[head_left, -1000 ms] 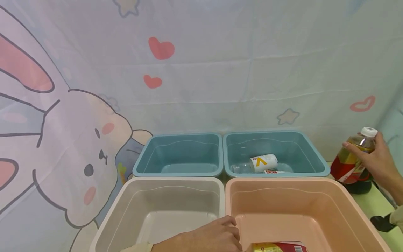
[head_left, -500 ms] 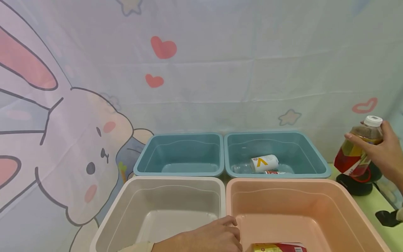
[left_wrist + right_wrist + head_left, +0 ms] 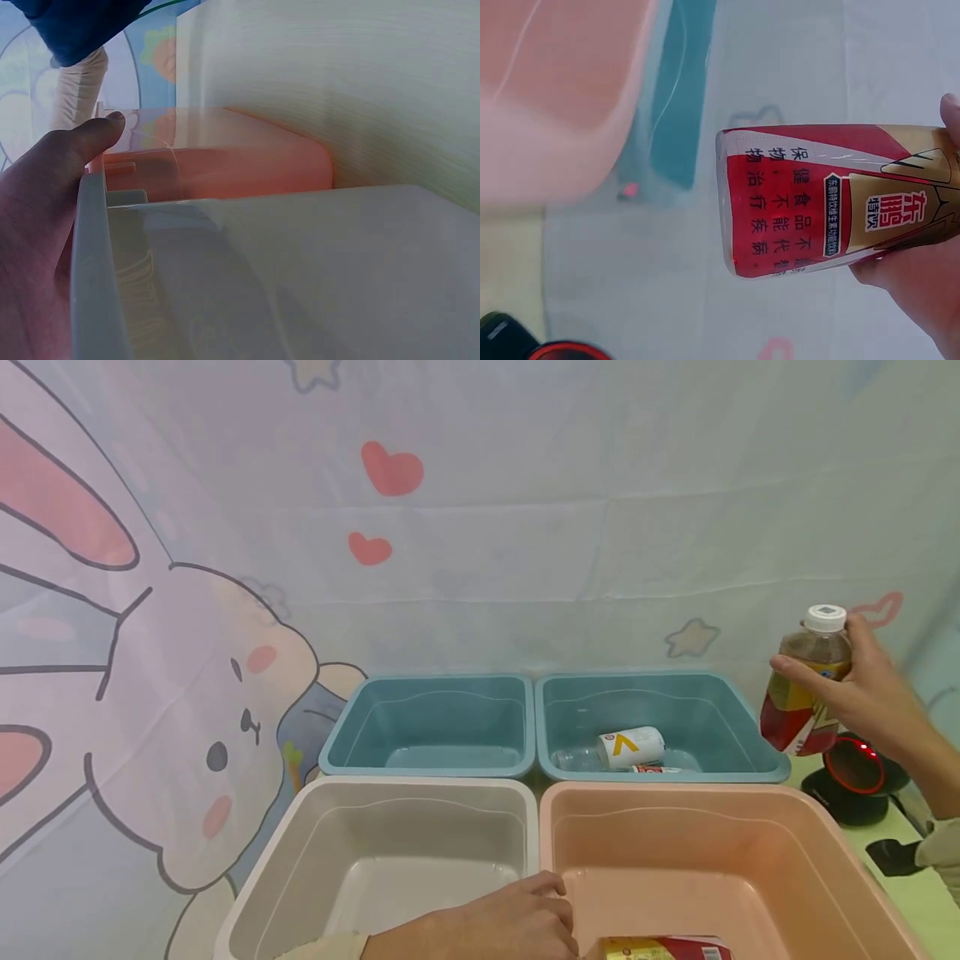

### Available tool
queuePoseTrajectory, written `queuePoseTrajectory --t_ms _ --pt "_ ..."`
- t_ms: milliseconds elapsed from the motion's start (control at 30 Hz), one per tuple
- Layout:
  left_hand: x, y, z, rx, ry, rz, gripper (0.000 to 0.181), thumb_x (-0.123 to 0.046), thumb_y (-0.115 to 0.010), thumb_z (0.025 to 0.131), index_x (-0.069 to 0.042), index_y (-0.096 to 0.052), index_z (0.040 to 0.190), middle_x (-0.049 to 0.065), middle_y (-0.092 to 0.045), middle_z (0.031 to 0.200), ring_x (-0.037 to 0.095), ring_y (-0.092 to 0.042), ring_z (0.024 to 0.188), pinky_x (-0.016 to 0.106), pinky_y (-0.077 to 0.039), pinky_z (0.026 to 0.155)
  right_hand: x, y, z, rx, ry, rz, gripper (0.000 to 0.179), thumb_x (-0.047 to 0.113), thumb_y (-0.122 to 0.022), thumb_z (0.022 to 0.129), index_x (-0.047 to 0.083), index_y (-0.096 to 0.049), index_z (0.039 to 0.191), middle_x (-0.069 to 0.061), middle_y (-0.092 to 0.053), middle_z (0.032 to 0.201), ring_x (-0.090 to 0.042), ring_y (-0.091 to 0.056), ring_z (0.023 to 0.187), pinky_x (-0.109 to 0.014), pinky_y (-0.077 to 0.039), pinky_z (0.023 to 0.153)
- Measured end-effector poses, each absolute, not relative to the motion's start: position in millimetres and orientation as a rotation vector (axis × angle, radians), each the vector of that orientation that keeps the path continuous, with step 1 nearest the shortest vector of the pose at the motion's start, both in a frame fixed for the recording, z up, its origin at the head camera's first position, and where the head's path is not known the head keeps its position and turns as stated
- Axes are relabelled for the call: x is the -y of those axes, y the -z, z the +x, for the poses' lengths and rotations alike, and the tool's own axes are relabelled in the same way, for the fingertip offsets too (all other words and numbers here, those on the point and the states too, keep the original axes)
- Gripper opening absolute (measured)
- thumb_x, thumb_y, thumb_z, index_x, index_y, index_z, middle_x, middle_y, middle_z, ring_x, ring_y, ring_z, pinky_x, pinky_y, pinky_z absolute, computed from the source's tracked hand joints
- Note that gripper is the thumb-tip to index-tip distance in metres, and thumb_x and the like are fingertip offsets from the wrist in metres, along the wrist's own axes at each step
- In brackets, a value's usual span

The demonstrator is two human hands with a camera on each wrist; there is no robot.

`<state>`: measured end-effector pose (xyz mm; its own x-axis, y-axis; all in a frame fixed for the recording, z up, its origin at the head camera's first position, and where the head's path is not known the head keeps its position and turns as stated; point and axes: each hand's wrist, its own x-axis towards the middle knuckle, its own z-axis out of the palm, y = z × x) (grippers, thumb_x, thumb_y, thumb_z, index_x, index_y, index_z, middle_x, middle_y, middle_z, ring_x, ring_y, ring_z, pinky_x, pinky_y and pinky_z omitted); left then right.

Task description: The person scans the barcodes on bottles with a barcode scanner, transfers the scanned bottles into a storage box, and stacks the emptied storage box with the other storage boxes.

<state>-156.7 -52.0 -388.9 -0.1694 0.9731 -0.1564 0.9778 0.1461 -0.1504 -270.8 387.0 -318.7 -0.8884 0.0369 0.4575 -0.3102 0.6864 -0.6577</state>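
Observation:
In the head view, my right hand (image 3: 862,689) grips a plastic drink bottle (image 3: 802,702) near its shoulder. The bottle has a white cap and a red and gold label, and stands nearly upright in the air at the far right. The right wrist view shows the same bottle (image 3: 817,199) sideways, thumb on one side. My left hand (image 3: 510,922) rests with bent fingers at the adjoining rims of the grey bin (image 3: 405,783) and the peach bin (image 3: 675,791). Its thumb (image 3: 105,129) lies along the rim in the left wrist view.
A yellow and red package (image 3: 667,948) lies in the peach bin. Behind stand two blue bins; the right blue bin (image 3: 645,677) holds a white can (image 3: 632,747) and a clear bottle (image 3: 577,760). A black device with a red ring (image 3: 855,777) sits on the table to the right.
My right hand has lifted the bottle from beside the black device, then carried it up and to the left, uncovering the red ring. The left hand stays where it was.

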Motion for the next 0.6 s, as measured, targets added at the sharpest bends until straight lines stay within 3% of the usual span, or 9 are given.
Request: queuePoseTrajectory --t_ms 167,400,600 --pt "53 387 -157 -2.344 0.31 1.974 0.022 -0.051 -0.06 0.1 -0.044 -0.078 0.111 -0.033 -0.069 0.104 -0.012 -0.053 0.103 0.023 -0.026 0.111 -359 305 -271 2.519 -1.073 0.307 0.068 0.028 -0.069 0.1 0.017 -0.025 0.151 -0.011 -0.05 0.123 -0.004 -0.052 0.091 -0.013 -0.043 0.069" --pt "53 387 -155 -2.373 0.392 2.042 0.02 -0.046 -0.06 0.102 -0.044 -0.079 0.108 -0.032 -0.069 0.101 -0.009 -0.054 0.102 0.025 -0.03 0.109 -321 297 -279 2.576 -1.121 0.478 0.069 0.022 -0.063 0.104 0.015 -0.017 0.155 -0.018 -0.049 0.131 -0.024 -0.053 0.106 -0.02 -0.045 0.078" --pt "54 388 -152 -2.393 0.431 2.086 0.019 -0.043 -0.06 0.103 -0.045 -0.079 0.104 -0.033 -0.069 0.1 -0.009 -0.055 0.102 0.026 -0.03 0.108 -282 296 -289 2.579 -1.211 0.638 0.065 0.021 -0.062 0.105 0.014 -0.019 0.153 -0.018 -0.05 0.133 -0.038 -0.055 0.114 -0.057 -0.05 0.089"
